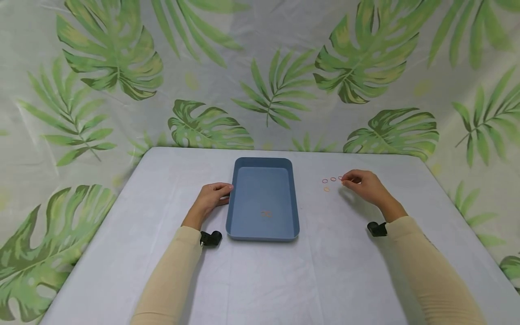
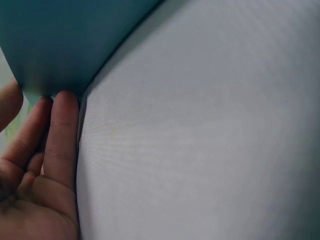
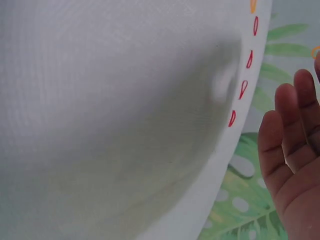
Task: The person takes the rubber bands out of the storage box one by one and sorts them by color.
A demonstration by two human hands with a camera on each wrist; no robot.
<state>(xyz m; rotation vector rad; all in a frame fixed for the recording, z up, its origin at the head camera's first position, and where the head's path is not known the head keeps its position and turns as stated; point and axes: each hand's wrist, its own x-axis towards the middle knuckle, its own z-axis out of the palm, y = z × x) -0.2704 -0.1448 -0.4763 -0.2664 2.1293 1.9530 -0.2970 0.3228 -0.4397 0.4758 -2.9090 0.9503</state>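
Observation:
A blue rectangular tray (image 1: 262,238) stands on the table with several thin, orange-tan loops (image 1: 266,213) inside, near its front. Against the tray's left side rests my left hand (image 1: 210,197); its fairly straight fingertips (image 2: 64,107) touch the outer wall and rim. To the right of the tray, my right hand (image 1: 365,186) pinches a small orange rubber band (image 3: 315,52) between thumb and index finger, which its other fingers partly hide. Beside that hand lie several red rubber bands (image 1: 333,179) in a row and an orange one (image 1: 327,189).
A white cloth covers the table (image 1: 268,280). Behind it hangs a leaf-patterned curtain (image 1: 284,27). Small black wrist cameras (image 1: 212,239) are strapped at both sleeves.

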